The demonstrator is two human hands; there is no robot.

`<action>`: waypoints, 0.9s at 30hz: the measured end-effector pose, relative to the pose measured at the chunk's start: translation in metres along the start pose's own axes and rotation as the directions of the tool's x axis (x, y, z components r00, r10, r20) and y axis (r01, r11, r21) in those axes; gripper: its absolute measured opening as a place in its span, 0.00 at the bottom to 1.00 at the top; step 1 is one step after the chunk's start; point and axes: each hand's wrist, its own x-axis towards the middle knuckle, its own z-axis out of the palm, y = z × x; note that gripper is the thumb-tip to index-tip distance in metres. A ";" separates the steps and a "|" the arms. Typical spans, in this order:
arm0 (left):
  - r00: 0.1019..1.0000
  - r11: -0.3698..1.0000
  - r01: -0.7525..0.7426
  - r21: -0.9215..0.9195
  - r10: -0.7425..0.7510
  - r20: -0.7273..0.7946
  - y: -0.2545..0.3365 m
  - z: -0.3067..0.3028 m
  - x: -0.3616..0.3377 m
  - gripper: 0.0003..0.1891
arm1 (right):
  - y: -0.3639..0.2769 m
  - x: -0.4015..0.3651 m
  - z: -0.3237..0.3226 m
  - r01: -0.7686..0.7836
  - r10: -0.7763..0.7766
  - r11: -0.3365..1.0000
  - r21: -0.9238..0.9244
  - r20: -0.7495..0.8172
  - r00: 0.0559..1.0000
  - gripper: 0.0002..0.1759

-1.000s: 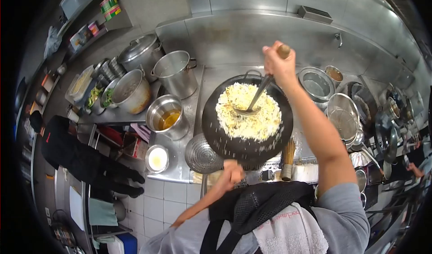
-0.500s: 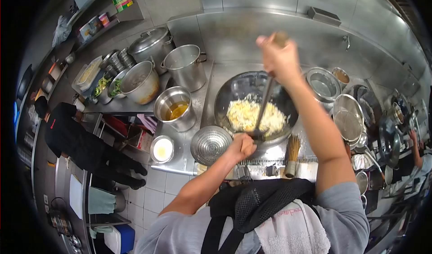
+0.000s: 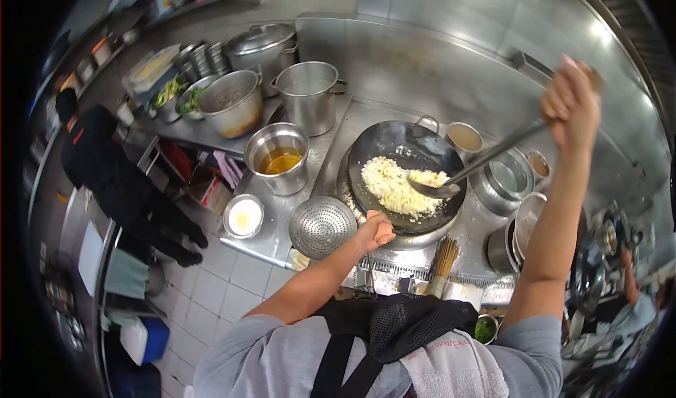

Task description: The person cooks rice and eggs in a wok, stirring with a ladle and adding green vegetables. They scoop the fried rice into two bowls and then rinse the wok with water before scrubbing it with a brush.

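Observation:
A black wok (image 3: 384, 141) is tilted on the stove, with pale yellow-white food (image 3: 394, 190) spread over its lower left part. My left hand (image 3: 376, 230) is closed at the wok's near edge, on its handle or rim. Raised at the upper right, my right hand (image 3: 574, 106) grips the end of a long metal ladle (image 3: 503, 146). The ladle's bowl lies inside the wok and has some of the food in it.
A perforated strainer (image 3: 322, 227) and a pot of yellow liquid (image 3: 280, 160) stand left of the wok. A bamboo brush (image 3: 443, 260) lies in front. Metal bowls (image 3: 508, 176) sit at the right. A person in black (image 3: 113, 162) stands at the far left.
My right hand has moved right, and the ladle now slants instead of standing steep. The wok is tilted more, and its food is gathered further left. The camera view has shifted.

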 end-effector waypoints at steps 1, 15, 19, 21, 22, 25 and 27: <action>0.999 0.999 -0.036 -0.019 0.035 -0.036 -0.002 0.011 -0.007 0.07 | -0.007 -0.003 -0.004 0.028 -0.028 0.999 0.020 -0.002 1.000 0.21; 0.996 0.998 -0.055 0.016 0.056 -0.062 0.000 0.013 -0.006 0.04 | 0.217 -0.038 0.020 -0.002 0.005 0.998 -0.068 0.044 0.999 0.19; 0.998 0.998 -0.065 -0.021 0.065 -0.004 0.003 0.013 -0.008 0.04 | 0.270 -0.020 -0.018 0.074 -0.061 0.932 -0.355 0.047 0.997 0.18; 0.999 0.999 -0.036 -0.018 0.036 -0.022 0.004 0.012 -0.015 0.03 | 0.221 -0.003 -0.012 -0.119 0.107 0.962 -0.247 -0.064 0.992 0.18; 0.999 0.999 -0.041 -0.011 0.041 -0.036 0.011 0.016 -0.015 0.03 | 0.193 0.003 -0.005 -0.126 0.123 0.977 -0.170 -0.029 0.992 0.18; 0.998 1.000 -0.023 -0.006 0.022 -0.062 0.010 0.007 -0.007 0.04 | 0.148 -0.024 0.016 -0.039 0.041 0.992 -0.118 0.017 0.999 0.18; 0.999 0.999 -0.046 -0.029 0.046 -0.006 0.010 0.000 -0.005 0.06 | 0.213 -0.048 0.003 -0.133 0.116 0.980 -0.150 -0.120 0.986 0.18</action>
